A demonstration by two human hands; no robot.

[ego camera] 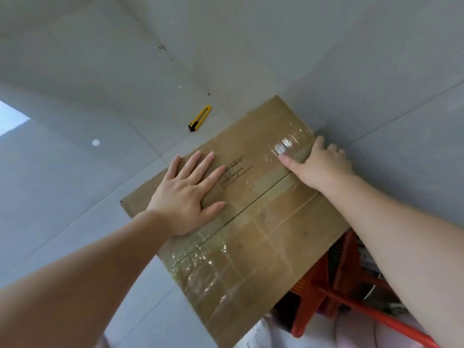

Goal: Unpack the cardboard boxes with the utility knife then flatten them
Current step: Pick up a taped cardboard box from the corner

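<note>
A brown cardboard box (pixel 253 229) lies on the tiled floor, its top seam covered with shiny clear tape and a stamped label near the middle. My left hand (pixel 187 194) presses flat on the box's left side with fingers spread. My right hand (pixel 320 165) grips the far right edge of the box, thumb on top and fingers curled over the side. A yellow and black utility knife (pixel 200 118) lies on the floor beyond the box, apart from both hands.
Grey floor tiles (pixel 100 71) stretch to the left and behind the box. A red plastic stool (pixel 339 285) stands at the lower right, partly under the box's near corner. Light cloth shows at the bottom edge.
</note>
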